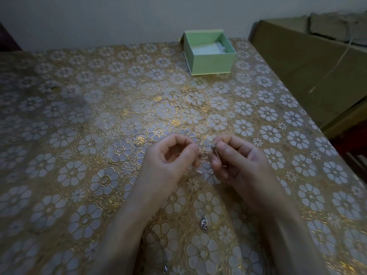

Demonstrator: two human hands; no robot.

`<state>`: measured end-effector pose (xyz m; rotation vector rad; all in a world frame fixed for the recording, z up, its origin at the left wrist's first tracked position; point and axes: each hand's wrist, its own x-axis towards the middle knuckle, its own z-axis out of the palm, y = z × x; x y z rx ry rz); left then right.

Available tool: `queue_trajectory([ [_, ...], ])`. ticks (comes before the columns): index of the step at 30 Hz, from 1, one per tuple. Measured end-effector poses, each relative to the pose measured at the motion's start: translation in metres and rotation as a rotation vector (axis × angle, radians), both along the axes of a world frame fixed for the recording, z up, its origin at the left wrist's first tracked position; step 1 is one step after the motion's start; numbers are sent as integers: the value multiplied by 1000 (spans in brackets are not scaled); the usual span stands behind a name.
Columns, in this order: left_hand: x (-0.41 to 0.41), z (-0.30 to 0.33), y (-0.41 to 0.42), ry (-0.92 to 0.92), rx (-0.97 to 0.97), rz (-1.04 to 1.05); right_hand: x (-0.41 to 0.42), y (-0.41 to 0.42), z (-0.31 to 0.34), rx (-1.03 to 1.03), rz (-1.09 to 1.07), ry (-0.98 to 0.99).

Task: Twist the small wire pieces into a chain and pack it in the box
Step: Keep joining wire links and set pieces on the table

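You are holding a small wire piece (212,148) between your two hands, a little above the middle of the near half of the table (79,120). Your right hand (236,161) is pinching its end between thumb and forefinger, the other fingers curling loosely beneath. Your left hand (170,155) is curling thumb and forefinger together toward the same piece; the picture is blurred there, so it seems to be pinching the wire, though the contact is hard to make out. Both forearms are reaching in from the near edge. A second wire piece (203,225) is lying on the tablecloth between your forearms, and a third (165,269) is lying right at the near edge. The green box (208,62) is sitting open close to the far edge, toward the far right corner, with something white lying inside it. A cardboard carton (309,76) is standing beside the table's right edge.
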<state>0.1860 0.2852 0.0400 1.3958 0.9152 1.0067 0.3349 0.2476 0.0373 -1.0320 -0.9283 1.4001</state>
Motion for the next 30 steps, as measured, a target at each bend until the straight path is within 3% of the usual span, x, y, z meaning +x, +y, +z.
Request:
queue_trajectory([
  [5,0,-3,1,-62,-38,-14,1,0,-1,-25,-5,7],
  [11,1,-3,1,-259,-196,-68,0,1,-1,-38,12,-120],
  [24,3,1,-1,-67,-131,-5,1,4,-9,30,-29,38],
  [30,2,-3,0,-79,-160,2,1,5,-9,13,-60,-50],
])
